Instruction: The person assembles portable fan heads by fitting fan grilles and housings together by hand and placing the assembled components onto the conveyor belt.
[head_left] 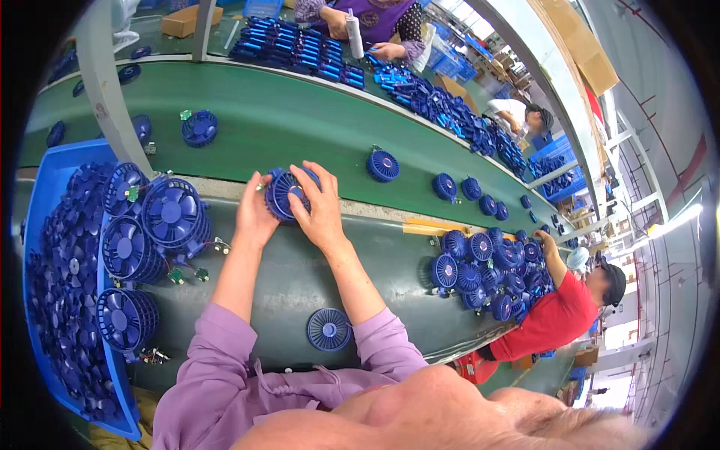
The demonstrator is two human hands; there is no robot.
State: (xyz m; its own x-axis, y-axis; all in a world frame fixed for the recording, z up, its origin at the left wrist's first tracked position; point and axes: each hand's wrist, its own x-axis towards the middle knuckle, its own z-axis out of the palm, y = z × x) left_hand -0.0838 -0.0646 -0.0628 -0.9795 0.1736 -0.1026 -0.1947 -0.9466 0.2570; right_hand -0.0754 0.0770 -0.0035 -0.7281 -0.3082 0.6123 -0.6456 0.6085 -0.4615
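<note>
Between my two hands is a round blue fan head [280, 198], held above the near table by the conveyor's edge. My left hand [256, 214] supports its left side, the fingertips partly hidden behind it. From the right, my right hand [321, 210] lies over the front grille with its fingers curved on the rim. Nearer to me, a loose round blue grille [328, 330] lies flat on the table. Left of my hands stand stacks of open blue fan housings with blades inside [172, 214], with small green circuit boards [176, 276] on wires beside them.
A blue crate [120, 390] full of loose fan blades [71, 262] stands at far left. Fan heads [382, 165] sit along the green conveyor [300, 112]. Finished-looking fan heads [480, 262] pile up at right, beside a person in red [540, 315]. Another person [367, 22] works across the belt.
</note>
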